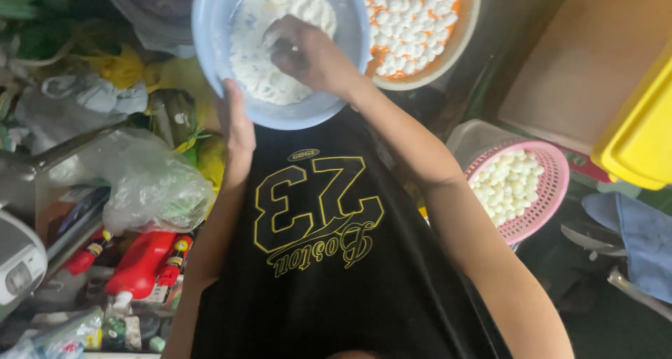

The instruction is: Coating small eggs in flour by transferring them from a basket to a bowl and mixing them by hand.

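- Round pale-blue plastic basin (210,23) sits top centre, holding white floury dough (255,58); it is the landmark.
- Left hand (236,124) grips the basin's near rim from outside, fingers curled under and hidden.
- Right hand (304,51) is inside the basin, fingers closed loosely in the dough.
- Orange bowl of small white balls (413,23) touches the basin's right side.
- Pink plastic basket of white balls (553,191) lies well right of and below the basin.
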